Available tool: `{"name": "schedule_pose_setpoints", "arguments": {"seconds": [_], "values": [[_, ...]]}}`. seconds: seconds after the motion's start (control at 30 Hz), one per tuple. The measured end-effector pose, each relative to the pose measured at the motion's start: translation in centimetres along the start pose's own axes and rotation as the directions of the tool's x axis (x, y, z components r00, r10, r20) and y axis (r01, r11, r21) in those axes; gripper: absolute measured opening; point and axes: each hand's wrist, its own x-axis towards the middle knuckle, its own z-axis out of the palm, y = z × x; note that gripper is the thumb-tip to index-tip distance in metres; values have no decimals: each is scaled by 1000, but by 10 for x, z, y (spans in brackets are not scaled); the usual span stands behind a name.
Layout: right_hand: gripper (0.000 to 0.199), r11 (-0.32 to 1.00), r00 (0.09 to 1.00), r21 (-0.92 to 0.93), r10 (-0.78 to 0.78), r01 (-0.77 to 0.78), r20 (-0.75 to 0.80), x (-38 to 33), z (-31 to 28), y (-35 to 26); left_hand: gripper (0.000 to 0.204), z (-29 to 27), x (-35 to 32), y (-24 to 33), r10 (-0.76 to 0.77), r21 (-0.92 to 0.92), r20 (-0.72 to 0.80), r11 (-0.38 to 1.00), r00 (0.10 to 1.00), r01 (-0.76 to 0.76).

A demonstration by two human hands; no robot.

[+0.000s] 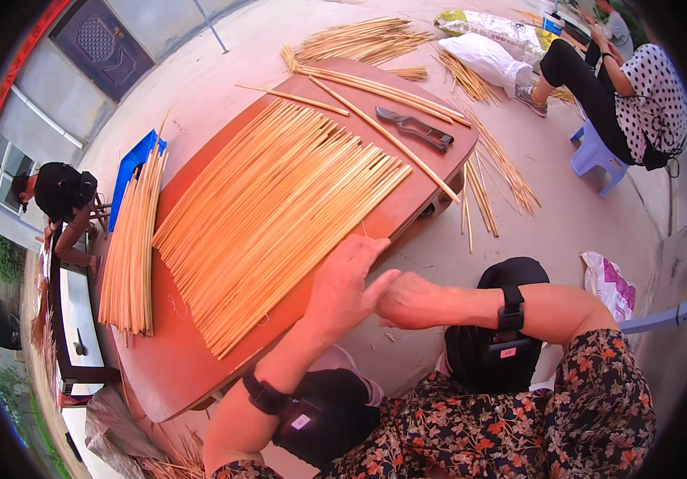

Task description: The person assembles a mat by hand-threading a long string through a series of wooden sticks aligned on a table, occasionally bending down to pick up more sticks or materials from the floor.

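A mat of straight, pale tan sticks [279,215] lies side by side on the reddish-brown table [176,375]. At its near right corner, over the table edge, is my left hand [343,275], thumb apart from its stretched fingers. A fine thread [365,229] rises beside those fingers. My right hand [407,300] is closed in a fist close to the left thumb; whatever it holds is hidden. Small loops of thread show along the mat's near edge. Beyond the mat rests a dark-handled cutting tool [415,128], with a loose stick [383,132] beside it.
Another stick bundle [136,239] leans along the table's left side, near a blue tray [129,172]. More sticks [359,40] lie on the ground beyond. One person [651,96] sits at right on a light purple stool [597,156]; another person [60,195] bends at far left.
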Motion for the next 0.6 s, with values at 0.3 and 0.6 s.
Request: {"name": "schedule_pose_setpoints", "arguments": {"seconds": [0.3,0.6], "values": [[30,844,497,237,486,-481,-719,-43,-45,112,25,-3,-1,-45,-50,498,-38,865,998,62],[25,669,553,481,741,-566,-380,-31,-43,159,11,-1,3,-34,-60,614,57,789,997,12]]}}
